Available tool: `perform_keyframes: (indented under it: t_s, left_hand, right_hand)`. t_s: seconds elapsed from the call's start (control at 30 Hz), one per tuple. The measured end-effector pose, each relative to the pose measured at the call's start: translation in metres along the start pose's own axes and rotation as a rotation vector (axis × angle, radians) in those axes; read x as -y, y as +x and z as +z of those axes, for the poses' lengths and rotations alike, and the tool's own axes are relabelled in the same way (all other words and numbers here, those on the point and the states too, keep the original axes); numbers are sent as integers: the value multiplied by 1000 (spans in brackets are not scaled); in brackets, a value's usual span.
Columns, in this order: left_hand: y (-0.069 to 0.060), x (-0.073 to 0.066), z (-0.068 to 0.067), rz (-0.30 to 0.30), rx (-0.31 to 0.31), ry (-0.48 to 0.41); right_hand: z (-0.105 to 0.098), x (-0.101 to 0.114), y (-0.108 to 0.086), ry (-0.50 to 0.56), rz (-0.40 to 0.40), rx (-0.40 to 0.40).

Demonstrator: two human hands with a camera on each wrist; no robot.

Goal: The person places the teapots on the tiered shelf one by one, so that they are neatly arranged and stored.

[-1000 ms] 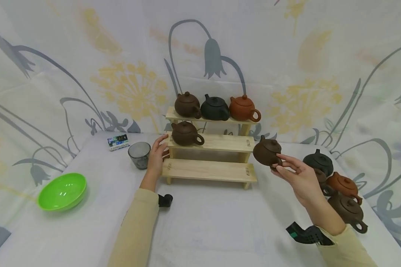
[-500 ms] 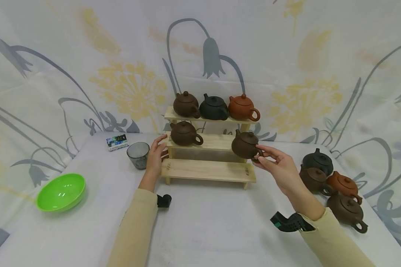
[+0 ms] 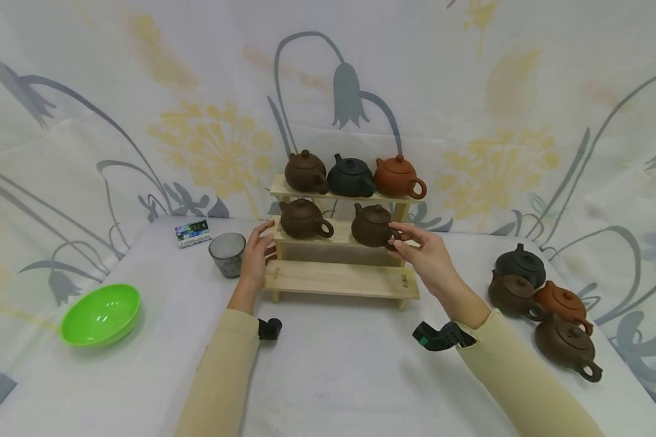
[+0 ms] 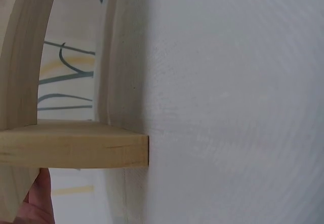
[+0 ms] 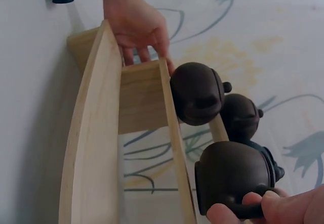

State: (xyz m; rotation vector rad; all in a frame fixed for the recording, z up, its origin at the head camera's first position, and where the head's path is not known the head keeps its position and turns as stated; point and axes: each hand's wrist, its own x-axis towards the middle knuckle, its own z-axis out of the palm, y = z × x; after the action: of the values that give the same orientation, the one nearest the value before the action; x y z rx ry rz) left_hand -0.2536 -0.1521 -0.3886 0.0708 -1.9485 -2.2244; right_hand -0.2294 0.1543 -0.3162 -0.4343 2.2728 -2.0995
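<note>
My right hand [image 3: 426, 252] pinches the handle of a dark brown teapot [image 3: 370, 226] at the right part of the middle shelf. In the right wrist view this teapot [image 5: 235, 176] sits close to the shelf edge; whether its base touches the board I cannot tell. My left hand [image 3: 256, 258] grips the left end of the three-tier wooden stand [image 3: 341, 279], fingers partly hidden behind the side panel. Another brown teapot [image 3: 303, 220] stands at the left of the middle shelf. On the top shelf are a brown teapot [image 3: 306, 173], a black teapot [image 3: 351, 177] and an orange-red teapot [image 3: 399, 177].
At the right of the table are grouped a black teapot [image 3: 520, 266], a brown teapot [image 3: 512, 294], an orange-red teapot [image 3: 562, 302] and a larger brown teapot [image 3: 565, 343]. To the left are a grey glass [image 3: 228, 255], a small patterned box [image 3: 193, 233] and a green bowl [image 3: 101, 315].
My right hand has carried the brown teapot leftward, from beside the stand to the middle shelf. The left hand has stayed on the stand's left end.
</note>
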Motion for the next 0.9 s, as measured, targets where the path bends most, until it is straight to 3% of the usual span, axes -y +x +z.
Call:
perform_keyframes:
  t_s: [0.37,0.73,0.9]
  left_hand:
    - [-1,-1,2,15,-10,-15]
    - [-1,0,2,7,-14,-14]
    - [-1,1,1,11,-17,0]
  right_hand:
    - [14,-8,22,-33,-15,32]
    - [17,-10,31,-55,5,51]
    - [17,-15,29,-32,40,7]
